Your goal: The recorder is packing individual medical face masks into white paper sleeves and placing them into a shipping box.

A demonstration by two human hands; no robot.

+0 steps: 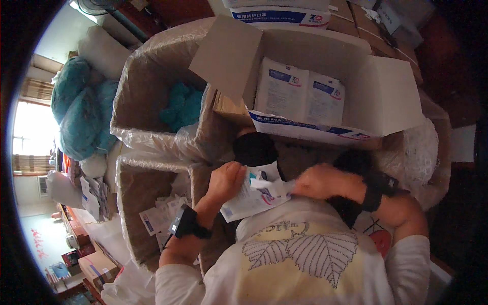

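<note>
In front of my chest is a flat white pouch (256, 200) with blue print, its upper edge torn and a bit of teal showing there. My left hand (229, 179) is closed on the pouch's left upper side. On the other side, my right hand (319, 181), slightly blurred, has its fingers closed at the pouch's torn white flap (275, 185). Beyond both hands stands an open white carton (315, 47) with stacks of similar printed pouches (282, 91) inside. Both wrists wear black bands with small devices.
At the left, a plastic-lined box (133, 104) has teal soft material (181, 107) in it. Nearer, another lined box (129, 190) contains several loose white pouches (160, 216). Full teal bags (79, 119) are piled farther left. A closed printed carton (279, 16) stands at the back.
</note>
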